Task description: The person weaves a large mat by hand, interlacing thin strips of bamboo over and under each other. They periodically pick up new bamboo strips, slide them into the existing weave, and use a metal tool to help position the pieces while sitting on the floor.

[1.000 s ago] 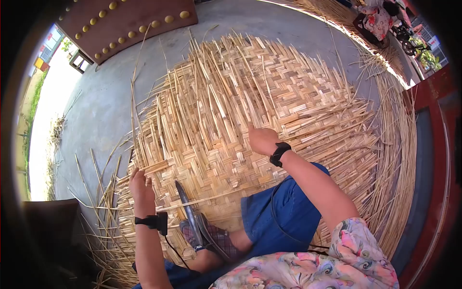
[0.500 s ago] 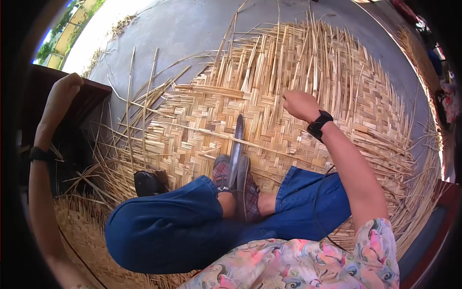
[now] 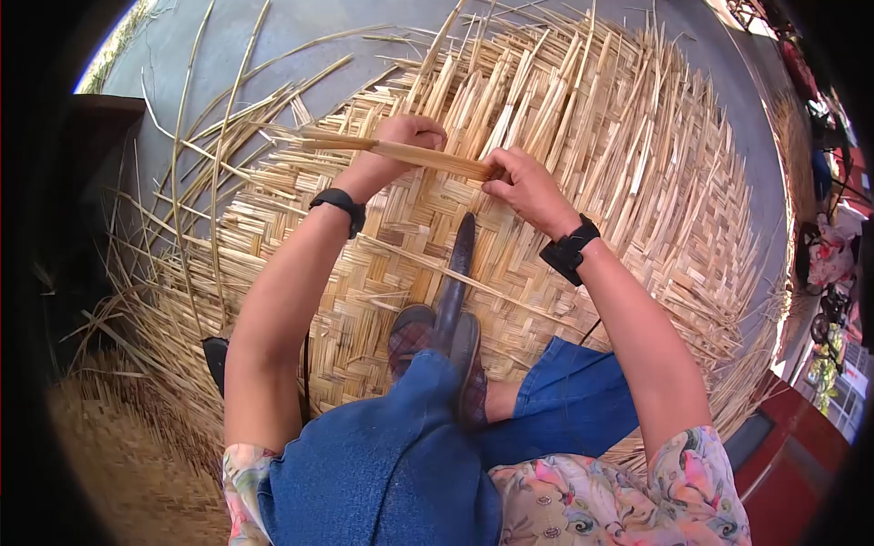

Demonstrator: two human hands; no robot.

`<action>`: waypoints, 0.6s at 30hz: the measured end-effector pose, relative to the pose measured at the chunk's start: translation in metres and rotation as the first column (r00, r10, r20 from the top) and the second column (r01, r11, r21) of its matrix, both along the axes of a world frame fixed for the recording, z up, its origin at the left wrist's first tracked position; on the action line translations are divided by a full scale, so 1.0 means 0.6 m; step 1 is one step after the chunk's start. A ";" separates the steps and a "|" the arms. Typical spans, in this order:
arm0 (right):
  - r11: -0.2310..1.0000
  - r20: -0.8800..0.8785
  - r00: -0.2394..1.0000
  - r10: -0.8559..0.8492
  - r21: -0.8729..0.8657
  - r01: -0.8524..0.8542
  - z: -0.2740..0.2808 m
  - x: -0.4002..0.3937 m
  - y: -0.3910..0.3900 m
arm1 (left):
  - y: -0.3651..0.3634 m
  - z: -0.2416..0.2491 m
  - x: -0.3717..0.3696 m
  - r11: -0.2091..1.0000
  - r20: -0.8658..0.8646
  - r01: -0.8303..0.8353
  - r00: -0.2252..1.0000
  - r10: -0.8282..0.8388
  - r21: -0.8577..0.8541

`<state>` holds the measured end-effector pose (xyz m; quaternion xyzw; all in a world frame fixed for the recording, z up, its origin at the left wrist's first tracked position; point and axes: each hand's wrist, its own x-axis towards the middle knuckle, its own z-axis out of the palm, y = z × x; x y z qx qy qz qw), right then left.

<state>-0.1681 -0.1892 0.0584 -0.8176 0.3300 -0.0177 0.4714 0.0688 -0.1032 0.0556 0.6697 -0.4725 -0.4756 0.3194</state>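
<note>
A flat split-cane strip [image 3: 435,158] is raised above the woven cane mat [image 3: 401,268], slanting slightly down to the right. My right hand [image 3: 530,189] pinches its right end between thumb and fingers. Behind the strip, my left hand [image 3: 407,141] has its fingers curled over the mat's loose upright strips; what they grip, if anything, is hidden. The strip crosses in front of this hand and extends past it to the left. Below both hands, a dark metal blade [image 3: 462,247] points away from me, its lower part between my shoes [image 3: 414,341].
Loose cane strips [image 3: 223,136] stick out at the left onto the grey floor [image 3: 319,27]. A dark wooden piece of furniture [image 3: 118,105] stands at the far left. Another woven mat [image 3: 137,455] lies lower left. Red panelling [image 3: 792,446] is at the lower right.
My left hand has come from the wooden furniture at left to the mat's middle. My right hand has shifted left and now holds a strip. My left knee has moved inward, covering the blade's lower end.
</note>
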 end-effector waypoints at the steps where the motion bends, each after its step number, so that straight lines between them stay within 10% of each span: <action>1: 1.000 0.010 1.000 0.000 -0.013 0.000 -0.002 -0.005 0.004 | -0.023 -0.004 -0.007 1.000 0.055 -0.002 0.998 0.002 -0.006; 5: 0.992 0.084 0.994 -0.063 -0.100 0.071 0.005 -0.006 0.013 | -0.065 -0.083 -0.014 0.970 0.107 -0.063 0.990 0.090 -0.234; 9: 0.995 0.029 0.999 -0.035 -0.090 0.038 0.019 -0.015 0.011 | -0.076 -0.018 -0.012 0.972 0.282 0.225 0.931 -0.233 0.064; 13: 0.974 0.098 0.980 -0.173 -0.127 0.185 0.011 -0.022 0.029 | -0.088 0.015 -0.039 0.987 -0.133 -0.046 0.989 0.066 0.153; 18: 0.927 0.114 0.941 -0.318 -0.172 0.334 0.008 -0.002 0.034 | -0.112 -0.012 -0.031 0.983 -0.241 0.066 0.970 -0.022 0.173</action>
